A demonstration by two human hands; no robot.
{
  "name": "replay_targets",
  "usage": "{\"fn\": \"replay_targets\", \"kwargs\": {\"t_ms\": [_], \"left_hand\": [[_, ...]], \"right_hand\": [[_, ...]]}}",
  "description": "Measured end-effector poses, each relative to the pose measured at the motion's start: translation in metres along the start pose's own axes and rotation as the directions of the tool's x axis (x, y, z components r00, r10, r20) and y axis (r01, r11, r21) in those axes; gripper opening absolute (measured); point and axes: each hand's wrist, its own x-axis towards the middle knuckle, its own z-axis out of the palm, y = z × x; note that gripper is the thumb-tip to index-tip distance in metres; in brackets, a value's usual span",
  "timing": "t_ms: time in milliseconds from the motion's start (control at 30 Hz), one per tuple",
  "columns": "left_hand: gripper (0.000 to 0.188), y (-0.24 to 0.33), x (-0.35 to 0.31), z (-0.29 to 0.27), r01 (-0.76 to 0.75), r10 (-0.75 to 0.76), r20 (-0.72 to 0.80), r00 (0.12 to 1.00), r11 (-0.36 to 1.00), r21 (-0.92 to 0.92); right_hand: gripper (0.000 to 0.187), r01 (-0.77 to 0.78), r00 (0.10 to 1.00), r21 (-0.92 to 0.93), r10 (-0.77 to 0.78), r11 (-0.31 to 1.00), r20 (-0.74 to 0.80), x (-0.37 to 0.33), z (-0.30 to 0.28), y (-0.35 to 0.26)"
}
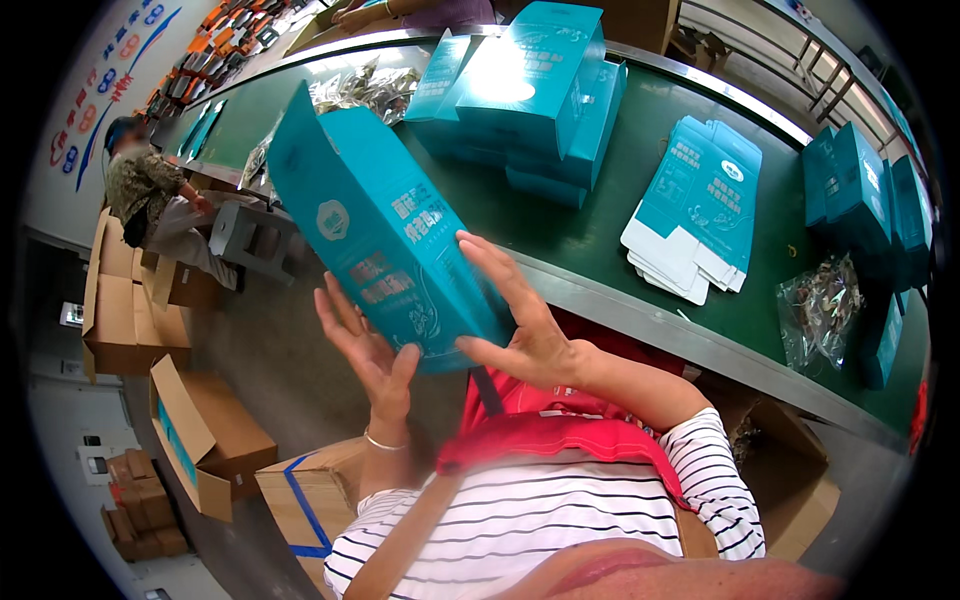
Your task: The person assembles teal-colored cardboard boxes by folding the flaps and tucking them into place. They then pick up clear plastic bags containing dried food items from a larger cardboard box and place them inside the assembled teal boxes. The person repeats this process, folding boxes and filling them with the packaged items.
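A teal cardboard box (385,225) is held up and tilted in front of my chest, just off the near edge of the table. Its far end has flaps standing up and looks unclosed. My left hand (370,355) supports the box low on its left side, thumb on the bottom end and fingers spread along the face. On the other side, my right hand (525,320) grips it, with fingertips on the right panel and the thumb near the lower corner. What lies inside the box is hidden.
Teal boxes (540,90) are stacked on the green table (640,130). Flat teal cartons (705,190) lie to the right, beside more boxes (850,190) and a clear bag (820,305). Brown cartons (215,430) stand on the floor at left, near another person (150,195).
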Motion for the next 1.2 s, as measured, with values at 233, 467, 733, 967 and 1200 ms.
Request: {"fn": "replay_targets", "kwargs": {"t_ms": [233, 467, 733, 967, 1200], "left_hand": [[0.099, -0.024, 0.006, 0.017, 0.115, -0.112, 0.035, 0.993, 0.987, -0.113], [0.062, -0.043, 0.01, 0.007, 0.482, -0.435, 0.206, 0.876, 0.794, -0.371], [0.055, -0.077, 0.114, -0.018, 0.356, -0.413, -0.001, 0.911, 0.786, -0.506], [0.049, -0.13, 0.284, -0.026, 0.529, -0.46, 0.261, 0.849, 0.743, -0.409], [0.049, -0.157, 0.342, 0.029, 0.637, -0.588, 0.267, 0.764, 0.752, -0.166]], "right_hand": [[0.08, -0.039, 0.995, 0.086, 0.047, 0.996, -0.093, -0.011, -0.007, 0.021], [0.078, 0.007, 0.991, 0.093, 0.005, 0.996, -0.131, -0.014, -0.015, 0.023], [0.067, -0.059, 0.99, -0.317, 0.013, 0.947, -0.144, -0.038, -0.042, 0.019], [0.053, -0.401, 0.866, -0.248, 0.277, 0.882, -0.416, -0.124, -0.072, 0.031], [0.043, -0.524, 0.682, -0.179, 0.284, 0.833, -0.674, -0.19, -0.101, 0.013]]}}
